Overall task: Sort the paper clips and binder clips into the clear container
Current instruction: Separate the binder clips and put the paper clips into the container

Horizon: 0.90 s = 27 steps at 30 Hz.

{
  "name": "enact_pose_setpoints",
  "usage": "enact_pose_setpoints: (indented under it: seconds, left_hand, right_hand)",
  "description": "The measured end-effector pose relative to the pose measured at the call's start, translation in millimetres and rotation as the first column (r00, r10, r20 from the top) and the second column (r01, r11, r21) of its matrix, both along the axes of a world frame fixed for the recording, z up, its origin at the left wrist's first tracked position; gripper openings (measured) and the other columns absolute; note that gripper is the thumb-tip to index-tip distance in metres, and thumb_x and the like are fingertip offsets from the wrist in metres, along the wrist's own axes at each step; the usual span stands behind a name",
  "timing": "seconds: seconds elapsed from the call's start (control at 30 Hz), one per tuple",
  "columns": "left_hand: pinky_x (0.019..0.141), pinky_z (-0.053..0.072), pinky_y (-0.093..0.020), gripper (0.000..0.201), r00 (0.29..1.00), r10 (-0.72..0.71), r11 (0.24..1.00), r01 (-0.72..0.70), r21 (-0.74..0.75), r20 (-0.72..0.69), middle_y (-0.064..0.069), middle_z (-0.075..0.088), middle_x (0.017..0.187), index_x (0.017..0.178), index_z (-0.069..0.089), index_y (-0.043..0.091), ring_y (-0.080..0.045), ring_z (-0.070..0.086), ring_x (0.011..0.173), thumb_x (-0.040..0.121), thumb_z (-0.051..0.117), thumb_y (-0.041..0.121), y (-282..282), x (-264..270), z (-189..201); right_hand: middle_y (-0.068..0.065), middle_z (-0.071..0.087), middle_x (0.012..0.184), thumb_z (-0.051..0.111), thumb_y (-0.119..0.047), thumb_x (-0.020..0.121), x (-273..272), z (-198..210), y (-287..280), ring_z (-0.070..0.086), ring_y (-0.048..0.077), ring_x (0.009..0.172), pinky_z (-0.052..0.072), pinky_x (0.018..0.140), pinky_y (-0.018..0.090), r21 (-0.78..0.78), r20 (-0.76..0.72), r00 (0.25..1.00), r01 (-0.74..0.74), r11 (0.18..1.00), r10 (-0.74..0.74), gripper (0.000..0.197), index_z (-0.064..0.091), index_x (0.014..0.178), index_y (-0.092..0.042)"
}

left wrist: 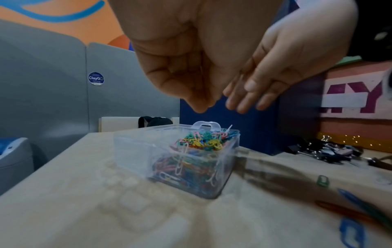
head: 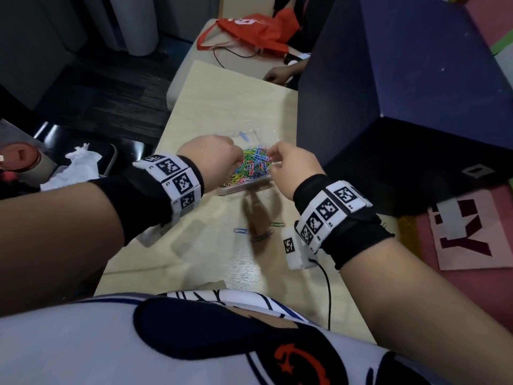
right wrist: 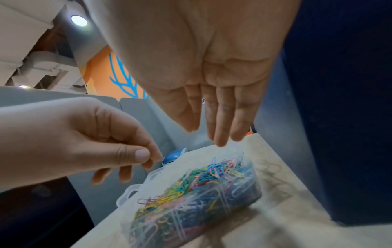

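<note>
We've got both hands up over the clear container [head: 251,187], which sits on the light wood table [head: 194,101] right below our fingertips. The left hand [head: 213,155] is curled, thumb tip pressed to the index finger in a pinch, other fingers tucked under; whether anything sits in that pinch we can't tell, too blurry. The right hand [head: 294,168] has its fingers straight and close together, pointing down twd the container in the right wrist view; a pale paper clip [head: 276,162] shows at its fingertips in the head view, but we can't tell if it's gripped or just lying there. Under both hands, the near compartment of the container is heaped w/ colored paper clips [head: 254,165]; the compartment farther from our fingers holds just one blue clip [head: 244,136]. Back twd our wrists, loose clips lie on the table: a blue one [head: 241,231], a green one [head: 277,224], and a blurred one between them. In the left wrist view, a pile of black binder clips [left wrist: 324,151] lies on the table past the right hand, well apart from the container.
</note>
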<state>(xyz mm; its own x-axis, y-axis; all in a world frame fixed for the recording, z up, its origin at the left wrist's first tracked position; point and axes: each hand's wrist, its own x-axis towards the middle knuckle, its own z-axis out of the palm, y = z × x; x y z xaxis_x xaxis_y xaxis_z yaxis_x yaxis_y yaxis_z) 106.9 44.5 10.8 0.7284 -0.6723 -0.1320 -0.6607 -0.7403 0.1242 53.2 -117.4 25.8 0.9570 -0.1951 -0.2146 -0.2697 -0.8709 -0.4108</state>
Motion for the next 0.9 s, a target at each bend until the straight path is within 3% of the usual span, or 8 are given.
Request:
enact_pose_setpoints:
  seconds: [0.1, 0.17, 0.23, 0.3, 0.37, 0.5, 0.6, 0.9]
  left_hand:
    - [0.079, 0.05, -0.035, 0.025, 0.998, -0.056, 0.998, 0.056, 0.024, -0.037, -0.009, 0.061, 0.108, 0.106, 0.065, 0.018, -0.031, 0.06, 0.1, 0.095, 0.045, 0.028, -2.7, -13.0, -3.5]
    - [0.081, 0.047, -0.034, 0.027, 0.987, -0.126, 0.986, 0.136, 0.097, -0.102, -0.006, 0.059, 0.115, 0.112, 0.062, 0.02, -0.029, 0.058, 0.106, 0.094, 0.046, 0.031, -7.7, -27.1, -13.8]
    - [0.082, 0.048, -0.035, 0.031, 0.97, -0.163, 0.962, 0.197, 0.191, -0.178, -0.004, 0.058, 0.118, 0.116, 0.06, 0.021, -0.027, 0.057, 0.108, 0.092, 0.05, 0.038, -12.0, -40.3, -27.0]
    - [0.077, 0.049, -0.035, 0.034, 0.961, -0.189, 0.938, 0.237, 0.253, -0.202, -0.005, 0.058, 0.113, 0.112, 0.059, 0.019, -0.027, 0.058, 0.104, 0.088, 0.055, 0.043, -15.3, -50.1, -39.3]
    - [0.07, 0.045, -0.034, 0.033, 0.958, -0.215, 0.922, 0.264, 0.283, -0.192, -0.007, 0.058, 0.11, 0.108, 0.059, 0.014, -0.028, 0.059, 0.101, 0.089, 0.055, 0.04, -19.2, -56.8, -46.5]
    - [0.065, 0.039, -0.032, 0.021, 0.959, -0.243, 0.912, 0.277, 0.301, -0.146, -0.009, 0.059, 0.108, 0.109, 0.059, 0.011, -0.029, 0.061, 0.099, 0.094, 0.048, 0.021, -24.2, -60.8, -53.6]
    - [0.065, 0.041, -0.033, 0.019, 0.96, -0.225, 0.909, 0.268, 0.32, -0.166, -0.008, 0.058, 0.106, 0.108, 0.058, 0.012, -0.029, 0.061, 0.097, 0.093, 0.047, 0.016, -23.8, -60.2, -57.9]
    - [0.072, 0.049, -0.039, 0.018, 0.963, -0.152, 0.927, 0.217, 0.304, -0.223, -0.009, 0.056, 0.108, 0.108, 0.055, 0.011, -0.03, 0.059, 0.099, 0.093, 0.048, 0.016, -21.4, -59.6, -62.7]
  right_hand:
    - [0.009, 0.059, 0.124, 0.052, -0.015, 0.09, -14.2, -5.8, -6.6, 0.058, 0.028, 0.11, 0.045, 0.09, 0.029, -0.177, -0.236, 0.972, -0.056, 0.983, 0.012, 0.028, 0.061, 0.117, -0.014]
    - [0.01, 0.061, 0.123, 0.053, -0.024, 0.093, -30.2, -12.2, -6.2, 0.059, 0.028, 0.11, 0.047, 0.086, 0.029, -0.279, -0.44, 0.895, -0.206, 0.938, 0.066, 0.03, 0.061, 0.119, -0.011]
    - [0.01, 0.057, 0.122, 0.06, -0.031, 0.089, -47.8, -21.0, -2.9, 0.058, 0.028, 0.111, 0.048, 0.084, 0.029, -0.304, -0.52, 0.849, -0.282, 0.91, 0.09, 0.037, 0.059, 0.12, -0.012]
    - [0.009, 0.049, 0.121, 0.07, -0.036, 0.078, -60.4, -34.3, 1.1, 0.057, 0.028, 0.109, 0.047, 0.084, 0.031, -0.247, -0.48, 0.876, -0.181, 0.952, 0.042, 0.051, 0.053, 0.119, -0.012]
    - [0.01, 0.045, 0.122, 0.072, -0.032, 0.077, -63.7, -47.5, 8.4, 0.056, 0.03, 0.11, 0.047, 0.089, 0.034, -0.195, -0.432, 0.9, -0.151, 0.969, 0.053, 0.054, 0.049, 0.121, -0.011]
    - [0.014, 0.048, 0.119, 0.049, -0.012, 0.092, -64.4, -59.0, 18.6, 0.055, 0.033, 0.111, 0.045, 0.089, 0.037, -0.205, -0.365, 0.915, -0.257, 0.944, 0.17, 0.026, 0.053, 0.118, -0.009]
    - [0.014, 0.052, 0.117, 0.042, -0.007, 0.094, -65.4, -64.9, 16.7, 0.057, 0.033, 0.108, 0.046, 0.085, 0.036, -0.228, -0.339, 0.92, -0.28, 0.932, 0.194, 0.027, 0.056, 0.116, -0.01]
    - [0.015, 0.057, 0.12, 0.048, -0.012, 0.092, -58.7, -67.2, 12.9, 0.057, 0.033, 0.11, 0.046, 0.085, 0.032, -0.202, -0.448, 0.89, -0.195, 0.96, 0.087, 0.029, 0.055, 0.12, -0.008]
